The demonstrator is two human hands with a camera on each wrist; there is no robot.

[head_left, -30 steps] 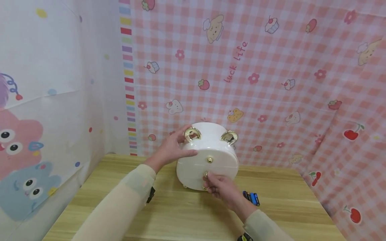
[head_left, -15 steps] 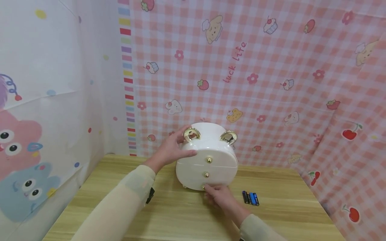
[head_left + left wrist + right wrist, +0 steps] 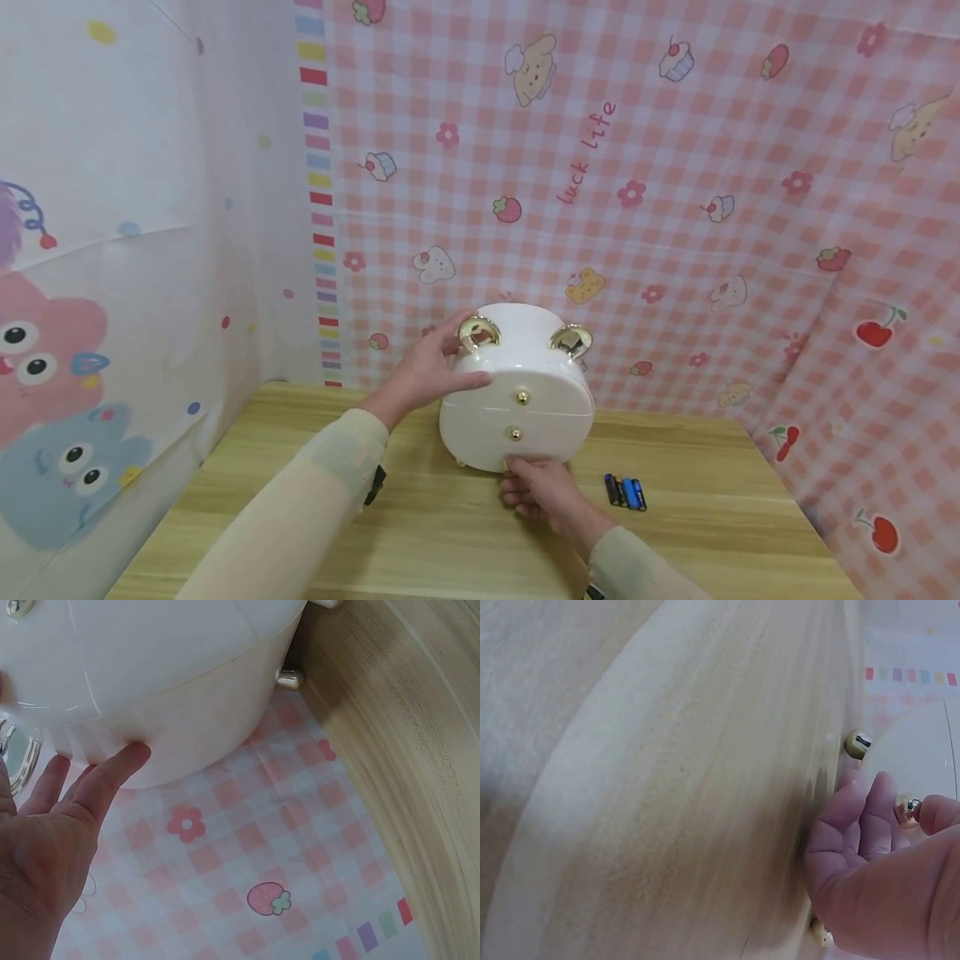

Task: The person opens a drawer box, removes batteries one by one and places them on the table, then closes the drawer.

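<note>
A white, rounded mini drawer cabinet (image 3: 480, 425) stands on the table against the cloth. It has gold ears on top, small gold feet (image 3: 289, 679) and gold knobs down its front. My left hand (image 3: 427, 373) holds its upper left side, thumb on the front and fingertips against the side wall in the left wrist view. Low at the front, my right hand (image 3: 546, 490) pinches the bottom knob (image 3: 908, 812) between thumb and forefinger, the other fingers curled beneath. The drawers look closed. In the head view the fingers mostly cover that knob.
Several batteries (image 3: 626, 492), black and blue, lie side by side on the wooden table (image 3: 712, 517), right of the right hand. A pink checked cloth (image 3: 675, 250) hangs close behind the cabinet, and a white printed cloth (image 3: 150, 333) hangs on the left.
My right hand has moved down from the middle knob to the bottom one, uncovering the middle knob and the batteries. The left hand and the cabinet have stayed in place.
</note>
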